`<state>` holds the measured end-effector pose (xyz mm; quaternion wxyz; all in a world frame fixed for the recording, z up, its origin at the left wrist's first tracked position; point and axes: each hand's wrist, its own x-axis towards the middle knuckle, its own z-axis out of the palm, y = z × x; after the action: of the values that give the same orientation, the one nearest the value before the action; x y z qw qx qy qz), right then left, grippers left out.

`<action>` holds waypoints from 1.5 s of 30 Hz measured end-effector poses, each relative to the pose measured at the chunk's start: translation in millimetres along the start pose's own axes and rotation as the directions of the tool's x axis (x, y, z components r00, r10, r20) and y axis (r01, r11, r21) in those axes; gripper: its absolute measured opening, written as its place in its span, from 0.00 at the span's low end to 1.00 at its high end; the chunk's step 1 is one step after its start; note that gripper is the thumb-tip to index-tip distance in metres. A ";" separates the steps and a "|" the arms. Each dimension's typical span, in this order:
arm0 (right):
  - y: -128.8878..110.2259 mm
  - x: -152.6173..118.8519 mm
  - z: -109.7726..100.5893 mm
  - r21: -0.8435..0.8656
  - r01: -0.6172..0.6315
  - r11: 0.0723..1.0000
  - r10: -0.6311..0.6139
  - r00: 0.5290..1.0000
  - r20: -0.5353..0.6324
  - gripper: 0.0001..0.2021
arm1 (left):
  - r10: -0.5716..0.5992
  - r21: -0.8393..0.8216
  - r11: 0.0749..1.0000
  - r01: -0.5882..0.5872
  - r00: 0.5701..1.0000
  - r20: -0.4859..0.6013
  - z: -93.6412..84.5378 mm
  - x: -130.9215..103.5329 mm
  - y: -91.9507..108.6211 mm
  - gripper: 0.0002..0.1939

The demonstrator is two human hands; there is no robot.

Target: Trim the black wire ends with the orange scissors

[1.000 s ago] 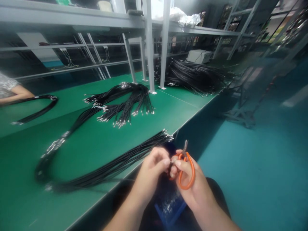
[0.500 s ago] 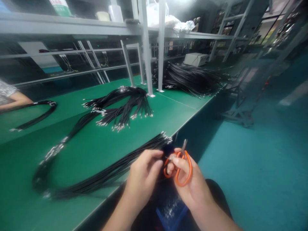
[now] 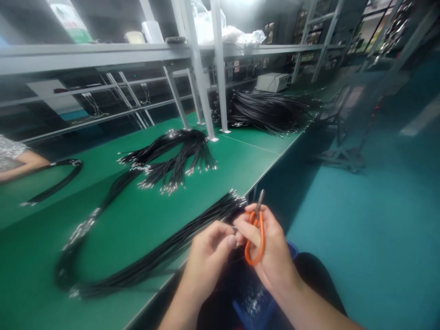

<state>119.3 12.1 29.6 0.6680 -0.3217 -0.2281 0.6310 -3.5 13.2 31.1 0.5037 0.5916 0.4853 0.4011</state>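
My right hand (image 3: 270,247) is wrapped round a pair of scissors with orange handles (image 3: 261,238); the metal blades point up and away from me. Its thumb and fingertips meet those of my left hand (image 3: 208,256), which is closed in a pinch. Whatever small thing lies between the fingertips is too blurred to name. Just beyond both hands, a long bundle of black cables (image 3: 178,243) with pale metal ends runs along the table edge and bends back at the left.
More black cables (image 3: 185,151) lie on the green table (image 3: 137,238), with a larger pile (image 3: 271,112) behind the shelf posts (image 3: 220,68). A person's forearm (image 3: 32,162) rests at the far left. Below my hands is a blue bin (image 3: 254,307) with small bright bits.
My right hand has turned the scissors more edge-on and moved its fingertips against my left hand's. My left hand has shifted slightly right. The camera view has tilted a little.
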 end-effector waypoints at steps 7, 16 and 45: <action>4.7 -4.9 -13.3 -0.252 0.107 0.962 -0.124 0.991 -0.053 0.14 | -0.041 -0.163 0.985 0.046 0.999 0.032 -2.8 1.1 -4.9 0.09; 14.8 -8.3 -23.0 -0.706 0.519 0.482 -0.518 0.818 0.248 0.17 | -0.033 -0.214 0.976 0.047 0.997 0.071 -2.4 1.1 -4.6 0.10; -1.2 -32.9 -18.6 -0.387 -0.309 0.869 0.371 0.924 0.093 0.17 | 0.113 -0.102 0.987 -0.128 0.984 -0.135 3.9 -2.5 -14.2 0.02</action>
<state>130.1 -23.1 21.0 0.4533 -0.4223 -0.3354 0.7097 -2.7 10.3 16.5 0.4778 0.5640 0.4574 0.4944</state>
